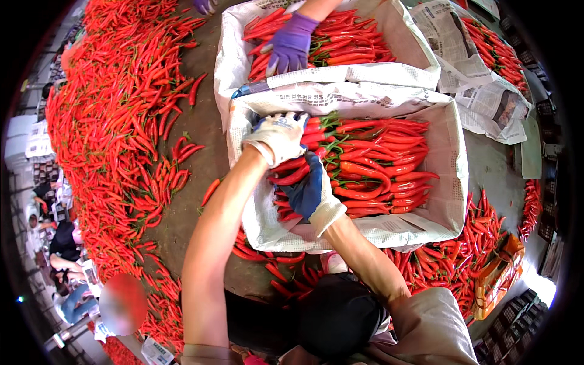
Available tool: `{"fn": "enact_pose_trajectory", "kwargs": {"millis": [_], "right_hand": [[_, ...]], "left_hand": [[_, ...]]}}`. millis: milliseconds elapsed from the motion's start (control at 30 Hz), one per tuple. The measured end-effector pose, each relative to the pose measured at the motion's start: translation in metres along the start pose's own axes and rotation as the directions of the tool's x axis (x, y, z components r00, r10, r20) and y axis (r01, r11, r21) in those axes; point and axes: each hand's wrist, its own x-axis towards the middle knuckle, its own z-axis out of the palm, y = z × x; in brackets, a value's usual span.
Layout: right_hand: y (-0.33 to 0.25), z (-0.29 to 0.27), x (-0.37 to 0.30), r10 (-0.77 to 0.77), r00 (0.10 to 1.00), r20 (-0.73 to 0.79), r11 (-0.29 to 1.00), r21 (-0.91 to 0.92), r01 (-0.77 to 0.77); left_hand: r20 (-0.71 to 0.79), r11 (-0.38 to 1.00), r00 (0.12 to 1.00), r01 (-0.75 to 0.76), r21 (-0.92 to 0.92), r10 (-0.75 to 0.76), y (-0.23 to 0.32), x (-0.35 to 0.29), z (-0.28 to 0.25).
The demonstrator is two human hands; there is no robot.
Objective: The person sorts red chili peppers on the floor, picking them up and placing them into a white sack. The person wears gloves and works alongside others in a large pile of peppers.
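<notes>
My left hand (278,135), in a white glove with blue fingertips, presses on red chili peppers (371,164) at the left end of a newspaper-lined box (453,182). My right hand (311,191), in a white-and-blue glove, is closed around a bunch of red chilies lower in the same box. The peppers lie in rows with green stems pointing left. In a second lined box (234,61) behind, another person's purple-gloved hand (291,44) rests on chilies.
A large heap of loose red chilies (115,121) covers the table to the left, more lie at the lower right (450,261). A third lined box (493,55) is at the upper right. An orange crate (502,277) stands at the right. People are at the far left.
</notes>
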Motion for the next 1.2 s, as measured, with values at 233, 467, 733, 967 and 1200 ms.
{"fn": "enact_pose_trajectory", "kwargs": {"millis": [233, 467, 733, 967, 1200], "right_hand": [[-0.016, -0.011, 0.003, 0.059, 0.994, 0.091, 0.990, -0.135, -0.047], [-0.046, -0.008, -0.071, 0.276, 0.961, 0.013, 0.806, -0.548, -0.224], [-0.010, 0.059, -0.132, 0.534, 0.827, 0.174, 0.334, -0.943, -0.017], [0.140, -0.025, -0.061, 0.812, 0.525, -0.254, -0.160, -0.963, -0.218], [0.169, -0.105, -0.038, 0.685, 0.662, -0.306, -0.433, -0.901, 0.031]], "left_hand": [[-0.088, 0.997, 0.995, 0.036, -0.069, -0.042, 0.005, 0.006, 0.017], [-0.670, 0.929, 0.742, -0.266, -0.256, 0.028, -0.021, -0.103, -0.036], [-0.145, 0.655, 0.843, 0.282, -0.701, -0.518, -0.081, -0.293, 0.069], [0.277, 0.195, 0.365, 0.848, -0.492, -0.889, -0.057, -0.450, 0.301], [0.395, 0.065, 0.285, 0.872, -0.484, -0.873, 0.056, -0.429, 0.340]]}}
